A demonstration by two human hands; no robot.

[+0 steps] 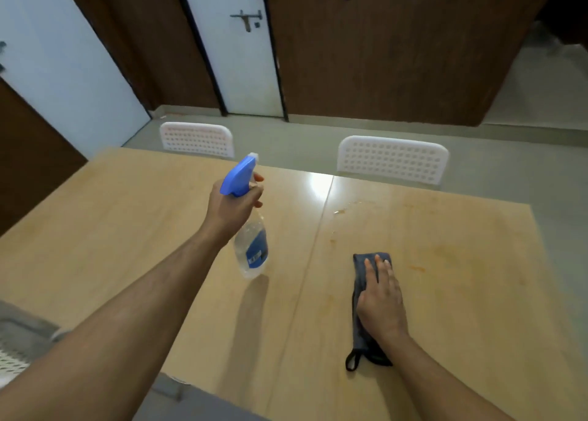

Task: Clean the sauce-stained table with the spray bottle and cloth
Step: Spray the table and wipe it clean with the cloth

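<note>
My left hand [234, 205] grips the neck of a clear spray bottle [251, 248] with a blue trigger head and blue label, held tilted above the wooden table [127, 229], nozzle pointing away from me. My right hand [381, 303] lies flat, fingers together, on a folded dark grey cloth [361, 280] on the right half of the table. Orange sauce smears [416, 268] and small spots [333, 240] mark the surface to the right of and beyond the cloth. A wet patch [342, 211] glistens further back.
Two white perforated chairs [197, 139] [393, 158] stand at the table's far edge. Behind them are white doors [235, 45] and brown wall panels. A seam [315, 229] divides the tabletop in two. A grey chair edge [22, 334] shows at my near left.
</note>
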